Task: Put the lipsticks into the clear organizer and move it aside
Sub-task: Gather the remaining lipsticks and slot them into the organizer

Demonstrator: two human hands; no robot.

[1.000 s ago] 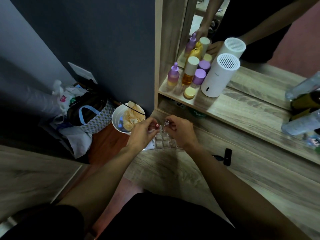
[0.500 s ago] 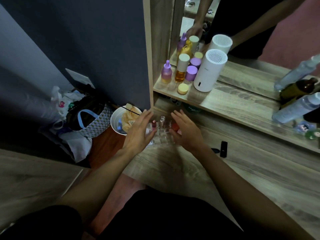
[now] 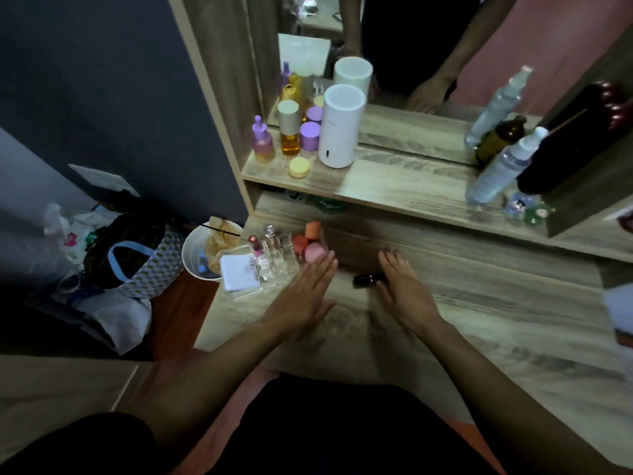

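The clear organizer stands on the wooden desk near its left edge. A red-topped lipstick and a clear-topped one stand upright in its cells. A black lipstick lies on its side on the desk. My left hand is flat and open just right of the organizer, holding nothing. My right hand hovers open over the desk, its fingers touching or almost touching the black lipstick's right end.
Orange, red and pink sponges sit right of the organizer, a white box in front of it. A shelf holds purple bottles, a white cylinder and spray bottles. A white bin and bags stand left.
Both hands let go of the lipsticks in the organizer and drew back and to the right. The right hand now reaches the black lipstick. The camera view shifted.
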